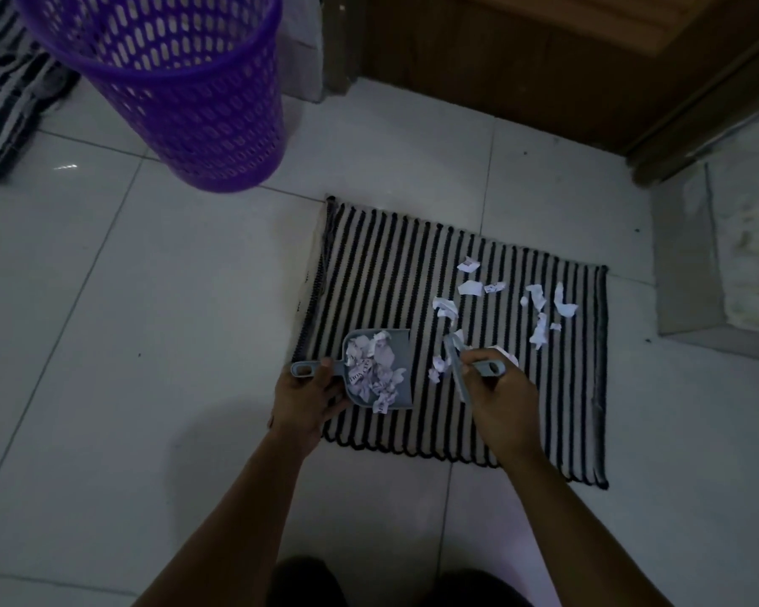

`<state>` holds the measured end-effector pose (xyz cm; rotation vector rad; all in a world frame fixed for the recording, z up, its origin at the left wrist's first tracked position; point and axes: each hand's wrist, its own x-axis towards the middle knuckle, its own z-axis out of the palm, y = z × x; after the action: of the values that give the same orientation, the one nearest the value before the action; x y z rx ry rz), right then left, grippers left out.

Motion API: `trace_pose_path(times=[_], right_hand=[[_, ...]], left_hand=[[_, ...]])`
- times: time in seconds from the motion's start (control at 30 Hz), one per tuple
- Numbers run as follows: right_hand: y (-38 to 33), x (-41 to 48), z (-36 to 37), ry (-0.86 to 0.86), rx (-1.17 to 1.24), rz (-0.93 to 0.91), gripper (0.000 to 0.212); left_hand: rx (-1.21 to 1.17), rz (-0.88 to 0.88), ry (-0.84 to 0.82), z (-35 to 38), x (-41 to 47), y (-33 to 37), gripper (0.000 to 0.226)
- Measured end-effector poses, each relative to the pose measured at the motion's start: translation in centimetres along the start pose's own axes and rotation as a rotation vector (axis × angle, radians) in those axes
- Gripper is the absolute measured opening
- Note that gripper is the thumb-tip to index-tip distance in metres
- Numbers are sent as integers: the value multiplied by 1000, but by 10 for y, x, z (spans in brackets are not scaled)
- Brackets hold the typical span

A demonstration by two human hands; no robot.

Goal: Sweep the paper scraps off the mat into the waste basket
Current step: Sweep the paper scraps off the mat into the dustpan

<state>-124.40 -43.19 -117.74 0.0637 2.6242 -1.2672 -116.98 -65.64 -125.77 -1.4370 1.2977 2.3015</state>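
tiled floor [150, 322], striped mat [413, 265]; left hand [307, 396] grips dustpan [369, 370], right hand [496, 387] grips brush [459, 378].

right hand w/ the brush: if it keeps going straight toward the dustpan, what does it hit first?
Probably the small paper scraps just left of the brush held by the right hand, then the dustpan mouth. Depth is hard to judge in this dim view.

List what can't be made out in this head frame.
- Waste basket: rim and inside cut off by the top edge.
- Brush: bristles blurred, handle partly covered by the right hand.
- Dustpan: floor hidden under scraps; left hand covers part of the handle.
- Print on the paper scraps: too small and dim.
- Second striped cloth: cut off by the left edge.
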Motion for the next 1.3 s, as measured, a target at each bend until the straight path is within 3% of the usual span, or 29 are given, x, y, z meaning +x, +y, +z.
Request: trace_pose_path(times=[0.2, 0.43, 0.63, 0.8, 0.93, 1.17, 1.3], right_hand=[[21, -21, 19, 47, -23, -7, 13], [1, -33, 50, -114, 1, -46, 11], [-4, -30, 37, -43, 66, -29, 15], [-9, -36, 39, -149, 6, -76, 15], [-15, -32, 23, -67, 59, -107, 13], [10, 11, -29, 129, 100, 23, 9], [32, 29, -37, 132, 126, 103, 11]], left_hand=[[20, -5, 33, 2, -2, -8, 27], [37, 15, 16, 1, -7, -9, 25], [-66, -32, -7, -5, -7, -5, 18], [-44, -40, -24, -1, -4, -10, 22], [-73, -49, -23, 1, -1, -8, 24], [-85, -74, -60, 21, -1, -13, 22], [-71, -63, -55, 34, -2, -21, 29]])
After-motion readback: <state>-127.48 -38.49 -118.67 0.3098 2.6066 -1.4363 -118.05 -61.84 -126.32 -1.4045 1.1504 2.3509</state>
